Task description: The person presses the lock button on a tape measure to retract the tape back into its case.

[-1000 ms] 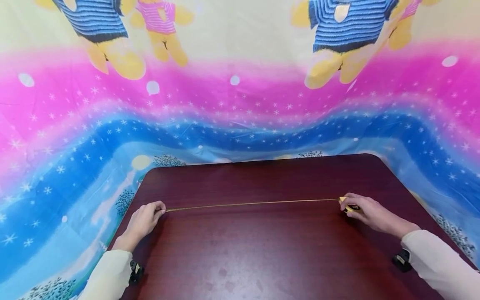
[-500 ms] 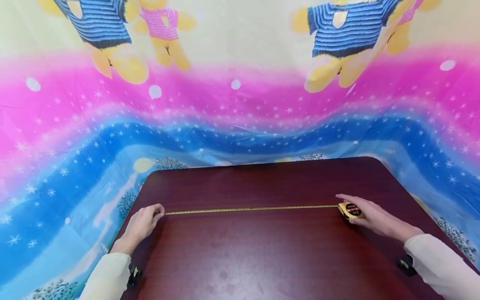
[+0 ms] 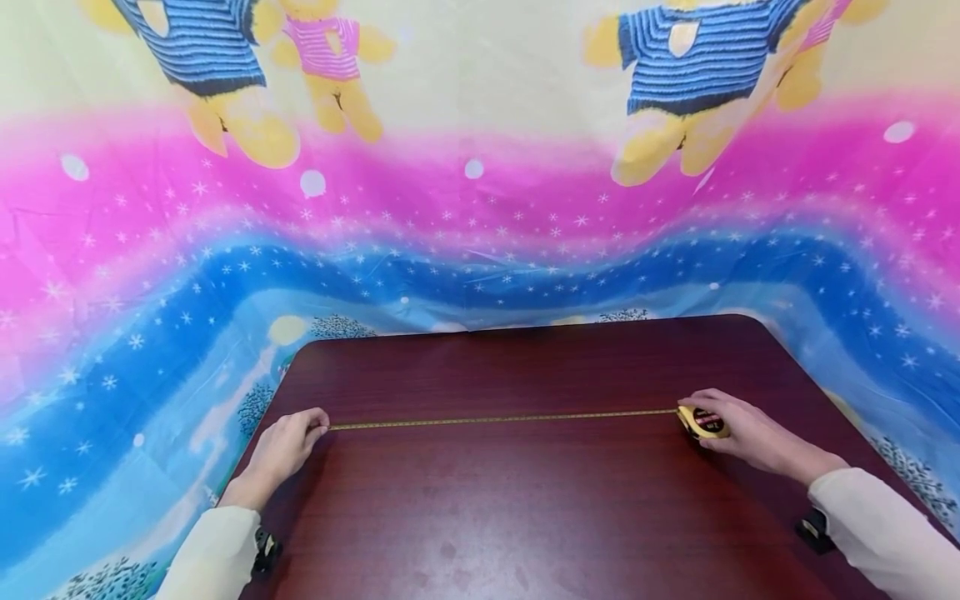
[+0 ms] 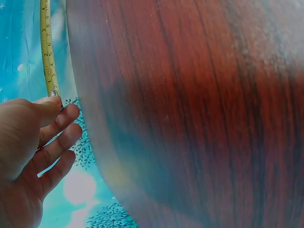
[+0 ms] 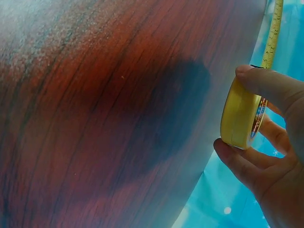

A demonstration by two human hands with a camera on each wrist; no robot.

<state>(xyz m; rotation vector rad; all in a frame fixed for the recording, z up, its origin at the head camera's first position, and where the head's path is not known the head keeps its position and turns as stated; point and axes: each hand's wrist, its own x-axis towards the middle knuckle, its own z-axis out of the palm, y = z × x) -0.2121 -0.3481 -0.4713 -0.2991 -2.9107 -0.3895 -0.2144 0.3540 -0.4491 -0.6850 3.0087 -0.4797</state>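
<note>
A yellow tape measure (image 3: 697, 423) with a dark round label is in my right hand (image 3: 750, 437), above the right part of the table. Its blade (image 3: 502, 419) runs out nearly straight to my left hand (image 3: 279, 454), with the marked face showing. In the left wrist view, thumb and forefinger pinch the blade's end by the riveted hook (image 4: 54, 94), which they partly cover. The right wrist view shows the yellow case (image 5: 237, 116) gripped at its edges between thumb and fingers, the blade (image 5: 273, 40) leaving beside the thumb.
Below the tape lies a dark reddish-brown wooden table (image 3: 487, 500) with rounded corners. A printed cloth (image 3: 465, 217) in pink and blue hangs behind it and along both sides. Each wrist wears a small black device (image 3: 815, 531).
The blade, seen edge-on earlier, now shows its marked face. My right fingers straightened off the case half a second ago and now curl on it again. The left hand keeps its pinch.
</note>
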